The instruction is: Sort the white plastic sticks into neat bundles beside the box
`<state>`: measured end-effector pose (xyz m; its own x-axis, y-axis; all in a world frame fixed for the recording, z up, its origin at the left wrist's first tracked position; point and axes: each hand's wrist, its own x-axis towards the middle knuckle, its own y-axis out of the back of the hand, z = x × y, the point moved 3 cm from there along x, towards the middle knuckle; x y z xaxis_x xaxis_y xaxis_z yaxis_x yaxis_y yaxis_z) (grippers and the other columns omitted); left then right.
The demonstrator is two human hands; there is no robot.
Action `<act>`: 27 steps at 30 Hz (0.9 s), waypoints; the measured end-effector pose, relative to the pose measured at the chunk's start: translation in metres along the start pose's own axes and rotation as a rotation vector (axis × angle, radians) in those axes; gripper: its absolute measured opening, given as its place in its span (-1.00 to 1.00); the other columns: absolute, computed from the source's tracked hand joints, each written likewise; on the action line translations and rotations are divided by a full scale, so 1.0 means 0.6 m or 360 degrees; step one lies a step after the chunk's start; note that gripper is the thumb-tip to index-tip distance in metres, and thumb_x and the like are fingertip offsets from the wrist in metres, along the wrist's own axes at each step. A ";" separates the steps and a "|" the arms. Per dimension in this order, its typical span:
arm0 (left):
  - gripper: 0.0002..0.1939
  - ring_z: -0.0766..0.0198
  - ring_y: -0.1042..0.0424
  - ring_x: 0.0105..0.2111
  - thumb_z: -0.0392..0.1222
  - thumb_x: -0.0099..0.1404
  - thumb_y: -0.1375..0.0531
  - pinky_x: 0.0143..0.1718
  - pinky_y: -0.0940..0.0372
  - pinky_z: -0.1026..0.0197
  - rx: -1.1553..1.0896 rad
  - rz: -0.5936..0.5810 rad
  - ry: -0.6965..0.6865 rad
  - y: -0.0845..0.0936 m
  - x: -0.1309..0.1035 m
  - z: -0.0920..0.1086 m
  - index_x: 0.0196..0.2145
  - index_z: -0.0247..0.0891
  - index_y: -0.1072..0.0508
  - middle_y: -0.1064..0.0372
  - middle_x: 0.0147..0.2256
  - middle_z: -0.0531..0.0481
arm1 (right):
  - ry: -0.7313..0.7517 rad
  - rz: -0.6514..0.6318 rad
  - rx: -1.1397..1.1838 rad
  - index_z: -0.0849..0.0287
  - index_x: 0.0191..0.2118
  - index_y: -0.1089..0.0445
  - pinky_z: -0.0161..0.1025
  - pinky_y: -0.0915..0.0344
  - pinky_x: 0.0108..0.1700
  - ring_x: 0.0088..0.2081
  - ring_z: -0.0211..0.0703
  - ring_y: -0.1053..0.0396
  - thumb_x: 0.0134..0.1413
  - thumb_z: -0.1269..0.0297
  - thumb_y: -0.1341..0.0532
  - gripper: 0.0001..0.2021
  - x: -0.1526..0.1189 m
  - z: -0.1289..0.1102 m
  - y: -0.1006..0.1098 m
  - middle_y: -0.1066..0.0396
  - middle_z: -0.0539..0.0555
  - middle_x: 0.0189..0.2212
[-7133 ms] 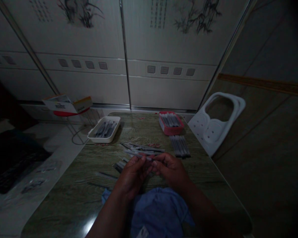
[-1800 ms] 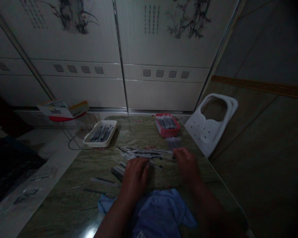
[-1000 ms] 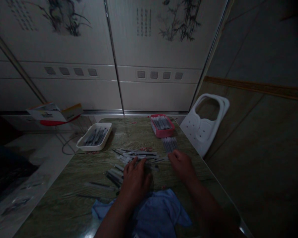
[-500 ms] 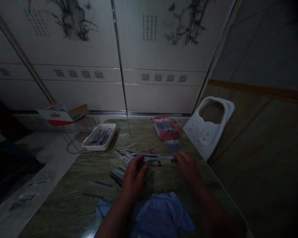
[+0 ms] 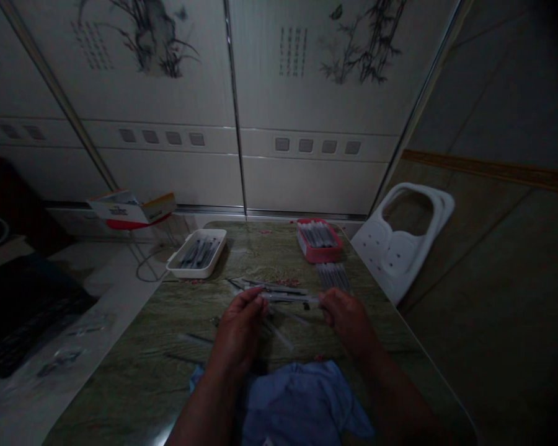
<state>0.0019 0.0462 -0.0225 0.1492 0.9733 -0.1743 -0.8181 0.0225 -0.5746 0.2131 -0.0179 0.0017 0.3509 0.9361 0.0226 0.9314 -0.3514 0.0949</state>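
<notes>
My left hand [image 5: 242,319] pinches the left end of a thin clear pen tube [image 5: 291,298] above the table's middle. At the tube's right end, the fingers of my right hand [image 5: 341,310] are closed on it. Behind the tube lies a loose pile of pens [image 5: 274,287]. Several clear tubes [image 5: 281,336] lie between and beneath my hands. A row of pens [image 5: 333,276] rests just beyond my right hand, in front of a pink box [image 5: 324,253] full of pens. Small dark caps [image 5: 306,306] sit near my right fingertips.
A white tray [image 5: 204,270] of pens stands at the table's back left. Blue cloth [image 5: 297,402] lies at the near edge. A white folding chair [image 5: 395,248] leans at the right. An open carton [image 5: 130,212] rests on a red stool [image 5: 137,225] at the left.
The view has shifted slightly, so the scene sits further right. My left hand has closed on the tube's left end, and more loose tubes show between my hands.
</notes>
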 end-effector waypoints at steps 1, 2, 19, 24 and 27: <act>-0.67 0.38 -0.47 -0.29 -0.27 0.09 -0.42 -0.16 -0.35 0.33 -0.0050 -0.0003 0.0018 0.000 0.001 0.001 -0.15 -0.25 -0.53 -0.47 -0.27 0.02 | 0.0008 -0.0026 -0.0013 0.12 -0.50 -0.26 -0.28 -0.02 -0.47 -0.53 -0.26 -0.08 0.20 0.05 -0.18 -0.68 -0.002 -0.003 -0.001 -0.14 -0.11 -0.61; -0.67 0.39 -0.47 -0.29 -0.29 0.09 -0.42 -0.18 -0.36 0.34 -0.0075 -0.0006 0.0029 0.001 0.002 0.001 -0.16 -0.25 -0.53 -0.47 -0.26 0.02 | 0.0013 -0.0052 -0.0023 0.12 -0.50 -0.26 -0.28 -0.04 -0.46 -0.53 -0.27 -0.09 0.20 0.05 -0.18 -0.68 -0.003 -0.005 -0.003 -0.16 -0.11 -0.61; -0.54 0.36 -0.45 -0.36 -0.11 0.13 -0.41 -0.21 -0.35 0.29 0.0084 -0.0048 -0.0089 -0.004 -0.008 0.014 -0.02 -0.26 -0.54 -0.49 -0.34 0.01 | -0.0162 -0.0550 -0.0248 0.14 -0.07 -0.46 -0.40 -0.10 -0.54 -0.54 -0.33 -0.15 0.13 0.03 -0.25 -0.65 -0.042 -0.042 -0.038 -0.23 -0.09 -0.52; -0.64 0.35 -0.48 -0.30 -0.11 0.18 -0.39 -0.22 -0.36 0.31 -0.0010 -0.0086 -0.0075 -0.007 -0.010 0.016 -0.07 -0.26 -0.55 -0.53 -0.18 -0.07 | 0.0013 -0.0555 -0.0232 0.14 -0.14 -0.50 -0.37 -0.16 -0.47 -0.48 -0.29 -0.20 0.21 0.08 -0.18 -0.73 -0.044 -0.039 -0.048 -0.30 -0.06 -0.48; -0.65 0.38 -0.47 -0.35 -0.12 0.18 -0.39 -0.28 -0.35 0.34 -0.0028 -0.0067 -0.0078 -0.008 -0.010 0.016 -0.10 -0.27 -0.54 -0.54 -0.20 -0.09 | 0.0101 -0.0518 -0.0291 0.15 -0.16 -0.49 -0.37 -0.14 -0.48 -0.49 -0.29 -0.19 0.23 0.11 -0.16 -0.74 -0.045 -0.033 -0.053 -0.31 -0.06 -0.50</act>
<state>-0.0003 0.0424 -0.0109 0.1554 0.9816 -0.1108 -0.8017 0.0598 -0.5947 0.1720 -0.0317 0.0179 0.0274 0.9994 0.0231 0.9585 -0.0328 0.2833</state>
